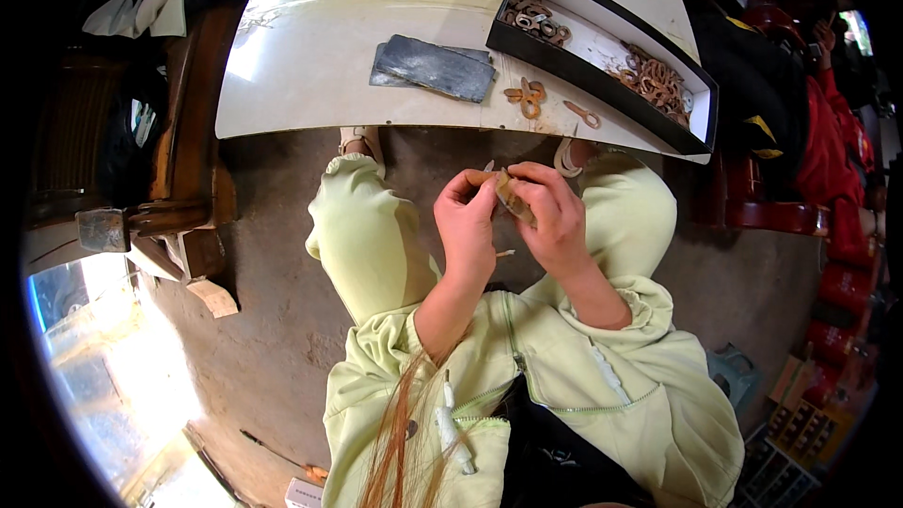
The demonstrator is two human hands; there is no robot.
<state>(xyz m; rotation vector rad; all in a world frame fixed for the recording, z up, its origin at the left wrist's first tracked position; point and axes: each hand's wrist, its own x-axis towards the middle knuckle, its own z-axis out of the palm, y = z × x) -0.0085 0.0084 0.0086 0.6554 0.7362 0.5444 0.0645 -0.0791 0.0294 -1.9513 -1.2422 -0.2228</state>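
Note:
My two hands meet above my lap, just short of the table's near edge. My left hand (467, 214) is closed in a pinch; a small pale tip shows over its fingers, but what it grips is mostly hidden. In my right hand (552, 218), bent fingers press on a small yellowish-brown piece (514, 198) that looks folded, like sandpaper. It touches the fingertips of the left hand. On the table beyond lie a cluster of rusty-brown ring-ended pieces (526, 97) and a single one (582, 114).
A long black box (602, 66) with a white inside holds two heaps of brown pieces. Dark flat slabs (435, 67) lie stacked on the white table (310, 56). Wooden seats flank it, with other people at both sides. A tool with an orange handle (315, 472) lies on the floor.

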